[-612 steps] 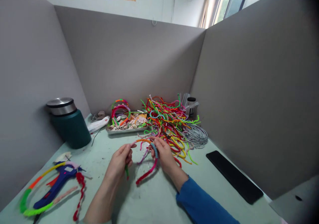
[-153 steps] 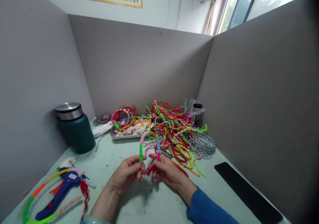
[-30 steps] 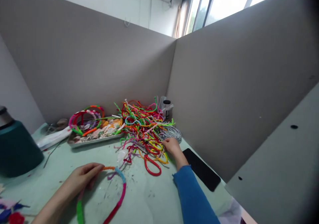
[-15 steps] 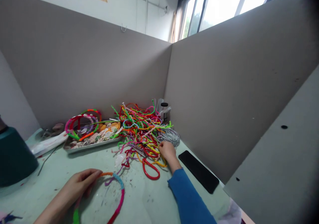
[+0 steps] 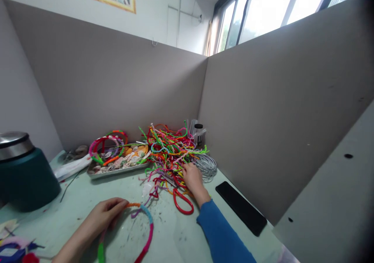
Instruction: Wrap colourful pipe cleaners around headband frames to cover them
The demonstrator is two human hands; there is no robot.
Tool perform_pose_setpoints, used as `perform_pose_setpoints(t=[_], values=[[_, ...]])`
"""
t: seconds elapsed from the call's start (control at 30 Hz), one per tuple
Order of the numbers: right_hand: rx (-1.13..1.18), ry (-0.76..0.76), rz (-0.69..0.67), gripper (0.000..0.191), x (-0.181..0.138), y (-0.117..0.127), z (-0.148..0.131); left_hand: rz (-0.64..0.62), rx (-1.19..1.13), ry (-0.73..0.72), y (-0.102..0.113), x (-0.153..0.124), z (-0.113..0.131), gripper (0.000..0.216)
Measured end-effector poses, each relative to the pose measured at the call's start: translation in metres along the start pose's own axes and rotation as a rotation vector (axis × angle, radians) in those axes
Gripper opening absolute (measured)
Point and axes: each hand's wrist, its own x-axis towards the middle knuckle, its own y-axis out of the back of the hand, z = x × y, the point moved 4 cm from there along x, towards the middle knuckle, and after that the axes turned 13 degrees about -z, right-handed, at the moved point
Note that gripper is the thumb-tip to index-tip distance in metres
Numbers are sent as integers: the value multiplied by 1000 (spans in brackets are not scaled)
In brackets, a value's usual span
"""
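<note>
My left hand (image 5: pixel 109 212) pinches a headband (image 5: pixel 150 232) wrapped in fuzzy orange, blue, pink, red and green, held just above the table's front part. A big tangled heap of coloured pipe cleaners (image 5: pixel 169 144) lies at the back. My right hand (image 5: pixel 193 179) reaches into the heap's right side, its fingers bent together. What sits between those fingertips is hidden. Just left of that hand are red-handled scissors (image 5: pixel 183 202), their blades partly under pipe cleaners. A coil of grey wire (image 5: pixel 208 167) rests behind and to the right of it.
A metal tray (image 5: pixel 117 172) carries small pieces, with finished colourful headbands (image 5: pixel 102 150) on top. At left stands a teal flask (image 5: pixel 27 181). A black phone (image 5: pixel 241 207) lies right of my sleeve. Grey partitions (image 5: pixel 117 80) enclose the table; a black-capped jar (image 5: pixel 198 134) stands in the corner.
The view has swung a little left and up, showing more of the flask. My right hand has moved slightly left, farther into the pipe cleaners. My left hand keeps hold of the headband.
</note>
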Motion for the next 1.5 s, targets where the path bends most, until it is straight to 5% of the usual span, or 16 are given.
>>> perform_pose_setpoints(t=[0.23, 0.5, 0.83, 1.1, 1.23, 1.37, 1.5], values=[[148, -1, 12, 15, 18, -16, -5, 19, -10, -8, 0, 2, -1, 60], [657, -92, 122, 27, 31, -11, 15, 26, 2, -16, 3, 7, -10, 56], [1005, -18, 279, 35, 15, 21, 18, 37, -15, -23, 1, 1, 0, 55], [758, -178, 438, 25, -4, 33, 40, 19, 2, -20, 1, 1, -2, 59], [431, 32, 504, 26, -16, 41, 10, 20, 21, -41, 2, 5, -9, 53], [121, 399, 133, 25, -23, 13, -38, 30, 10, -66, 2, 5, -8, 49], [-193, 317, -47, 15, -27, -21, -55, 25, 8, -32, 2, 5, -10, 54]])
